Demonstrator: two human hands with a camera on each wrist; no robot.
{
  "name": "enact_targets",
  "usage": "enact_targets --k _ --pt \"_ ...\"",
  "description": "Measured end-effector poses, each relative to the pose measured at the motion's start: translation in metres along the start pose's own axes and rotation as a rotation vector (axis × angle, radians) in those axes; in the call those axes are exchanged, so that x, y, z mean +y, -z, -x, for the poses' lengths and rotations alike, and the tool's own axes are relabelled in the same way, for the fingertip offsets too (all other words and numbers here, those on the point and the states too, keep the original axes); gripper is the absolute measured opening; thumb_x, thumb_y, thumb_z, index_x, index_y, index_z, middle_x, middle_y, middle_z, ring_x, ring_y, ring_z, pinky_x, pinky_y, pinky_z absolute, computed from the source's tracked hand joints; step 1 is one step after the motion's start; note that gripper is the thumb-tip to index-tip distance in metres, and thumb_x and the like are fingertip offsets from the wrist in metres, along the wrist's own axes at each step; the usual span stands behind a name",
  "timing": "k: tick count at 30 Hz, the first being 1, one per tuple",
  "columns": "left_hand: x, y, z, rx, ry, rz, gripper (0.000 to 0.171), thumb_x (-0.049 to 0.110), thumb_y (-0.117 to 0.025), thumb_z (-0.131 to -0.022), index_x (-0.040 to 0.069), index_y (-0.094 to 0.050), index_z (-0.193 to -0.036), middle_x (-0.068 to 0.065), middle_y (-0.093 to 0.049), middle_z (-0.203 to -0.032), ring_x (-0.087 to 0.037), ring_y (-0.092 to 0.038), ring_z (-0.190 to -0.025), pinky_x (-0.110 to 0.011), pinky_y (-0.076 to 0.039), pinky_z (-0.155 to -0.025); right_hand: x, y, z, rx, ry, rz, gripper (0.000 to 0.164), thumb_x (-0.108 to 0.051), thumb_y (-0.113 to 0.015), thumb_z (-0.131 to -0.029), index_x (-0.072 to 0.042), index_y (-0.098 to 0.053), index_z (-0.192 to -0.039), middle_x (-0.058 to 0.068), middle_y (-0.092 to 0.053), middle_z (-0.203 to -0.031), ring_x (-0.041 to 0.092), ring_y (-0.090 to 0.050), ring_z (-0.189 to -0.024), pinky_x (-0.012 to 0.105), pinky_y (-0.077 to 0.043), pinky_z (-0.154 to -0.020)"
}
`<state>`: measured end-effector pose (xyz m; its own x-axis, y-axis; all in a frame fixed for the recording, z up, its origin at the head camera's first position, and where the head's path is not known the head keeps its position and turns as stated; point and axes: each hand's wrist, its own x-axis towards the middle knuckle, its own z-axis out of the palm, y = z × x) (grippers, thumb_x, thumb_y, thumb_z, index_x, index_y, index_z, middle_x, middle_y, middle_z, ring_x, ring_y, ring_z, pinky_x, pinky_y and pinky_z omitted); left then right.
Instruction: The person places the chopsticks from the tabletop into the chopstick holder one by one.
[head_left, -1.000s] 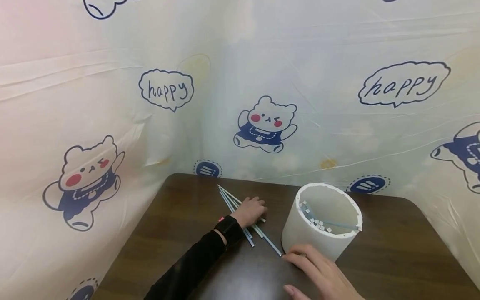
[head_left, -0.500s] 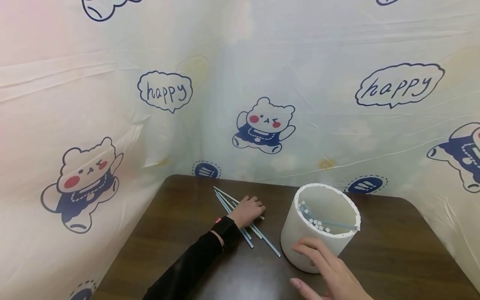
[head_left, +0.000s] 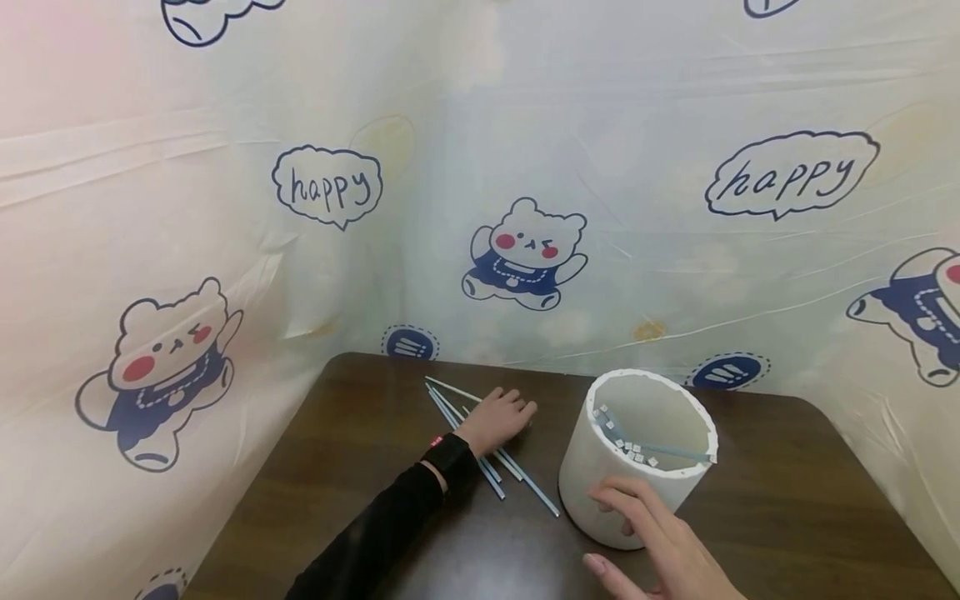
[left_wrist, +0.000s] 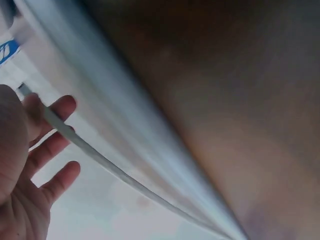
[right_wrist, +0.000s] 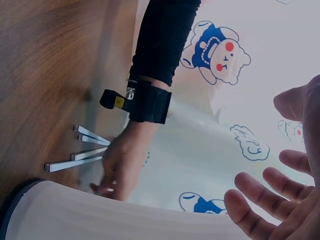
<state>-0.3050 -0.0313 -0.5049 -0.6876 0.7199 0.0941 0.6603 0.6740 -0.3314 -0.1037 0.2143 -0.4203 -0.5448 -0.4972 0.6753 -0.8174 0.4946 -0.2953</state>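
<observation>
My left hand is over several thin pale-blue sticks lying crossed on the table. In the left wrist view its thumb and index finger pinch the end of one thin stick, while the other fingers stand apart. A white cylindrical bucket stands upright to the right. Inside it lean sticks with small white ends. My right hand hovers in front of the bucket, thumb and fingers spread, holding nothing; in the right wrist view its fingers are loosely bent. Contact with the bucket cannot be told.
The dark brown wooden table has rounded far corners. A pale curtain printed with bears and "happy" bubbles hangs behind and at both sides. A black strap with a small device wraps the left wrist.
My right hand has moved right, away from the near end of a stick, to the bucket's front. The left hand has shifted slightly over the sticks. The head view has turned a little.
</observation>
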Motion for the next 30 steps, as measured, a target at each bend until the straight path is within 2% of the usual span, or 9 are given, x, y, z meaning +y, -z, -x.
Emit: enact_targets --k 5,8,11,15,19,23,26,30 --pt "-0.011 0.024 -0.002 0.065 0.081 0.147 0.044 0.007 -0.067 -0.102 0.020 -0.047 -0.139 0.003 -0.069 -0.134 -0.017 -0.063 -0.124 -0.045 -0.053 -0.111 0.003 0.002 -0.002 0.013 0.011 -0.012 0.060 -0.032 -0.083 -0.091 -0.006 -0.059 -0.139 0.001 -0.058 -0.131 -0.001 -0.055 -0.104 0.010 -0.047 -0.077" --pt "-0.015 0.038 0.000 0.132 0.114 0.186 0.041 0.008 -0.068 -0.101 0.021 -0.048 -0.135 0.003 -0.068 -0.135 -0.016 -0.064 -0.124 -0.045 -0.054 -0.108 0.004 0.004 -0.003 0.019 0.008 -0.037 0.059 -0.029 -0.082 -0.092 -0.003 -0.058 -0.139 0.001 -0.058 -0.129 -0.001 -0.054 -0.105 0.012 -0.046 -0.076" --pt "-0.014 0.056 0.006 0.235 0.122 0.151 0.035 0.011 -0.066 -0.103 0.021 -0.050 -0.133 0.002 -0.068 -0.137 -0.017 -0.067 -0.122 -0.042 -0.054 -0.103 0.006 0.007 -0.006 0.041 0.022 -0.076 0.054 -0.027 -0.078 -0.095 0.001 -0.058 -0.137 0.005 -0.058 -0.128 0.000 -0.053 -0.107 0.013 -0.046 -0.075" --pt "-0.009 0.088 0.014 0.425 0.109 0.115 0.030 0.016 -0.068 -0.103 0.019 -0.056 -0.130 0.002 -0.072 -0.130 -0.017 -0.067 -0.111 -0.034 -0.051 -0.087 0.012 0.013 -0.013 0.118 0.075 -0.106 0.048 -0.029 -0.068 -0.103 0.010 -0.059 -0.129 0.012 -0.060 -0.124 0.005 -0.054 -0.107 0.016 -0.046 -0.074" --pt "0.004 0.134 0.023 0.620 0.064 0.091 0.027 0.020 -0.072 -0.100 0.017 -0.063 -0.125 0.002 -0.075 -0.122 -0.016 -0.069 -0.107 -0.029 -0.054 -0.082 0.015 0.022 -0.022 0.192 0.085 -0.116 0.048 -0.028 -0.060 -0.107 0.017 -0.058 -0.124 0.012 -0.061 -0.121 0.006 -0.057 -0.106 0.016 -0.048 -0.070" --pt "0.023 0.179 0.035 0.773 -0.004 0.013 0.022 0.023 -0.072 -0.101 0.018 -0.065 -0.121 0.005 -0.077 -0.116 -0.013 -0.072 -0.108 -0.028 -0.058 -0.085 0.016 0.031 -0.028 0.238 0.066 -0.119 0.045 -0.024 -0.059 -0.107 0.019 -0.058 -0.122 0.010 -0.062 -0.121 0.005 -0.060 -0.106 0.012 -0.050 -0.072" --pt "0.039 0.204 0.045 0.871 -0.062 -0.044 0.013 0.022 -0.066 -0.103 0.020 -0.063 -0.116 0.007 -0.076 -0.111 -0.011 -0.071 -0.105 -0.026 -0.055 -0.086 0.016 0.037 -0.029 0.264 0.053 -0.109 0.045 -0.023 -0.059 -0.107 0.019 -0.058 -0.122 0.009 -0.063 -0.121 0.003 -0.062 -0.106 0.009 -0.052 -0.076" --pt "0.061 0.227 0.058 0.977 -0.167 -0.039 0.008 0.022 -0.062 -0.104 0.023 -0.065 -0.111 0.010 -0.074 -0.108 -0.010 -0.070 -0.106 -0.026 -0.053 -0.090 0.021 0.042 -0.033 0.289 0.063 -0.105 0.048 -0.023 -0.059 -0.107 0.022 -0.056 -0.123 0.008 -0.065 -0.123 0.001 -0.064 -0.106 0.008 -0.052 -0.081"
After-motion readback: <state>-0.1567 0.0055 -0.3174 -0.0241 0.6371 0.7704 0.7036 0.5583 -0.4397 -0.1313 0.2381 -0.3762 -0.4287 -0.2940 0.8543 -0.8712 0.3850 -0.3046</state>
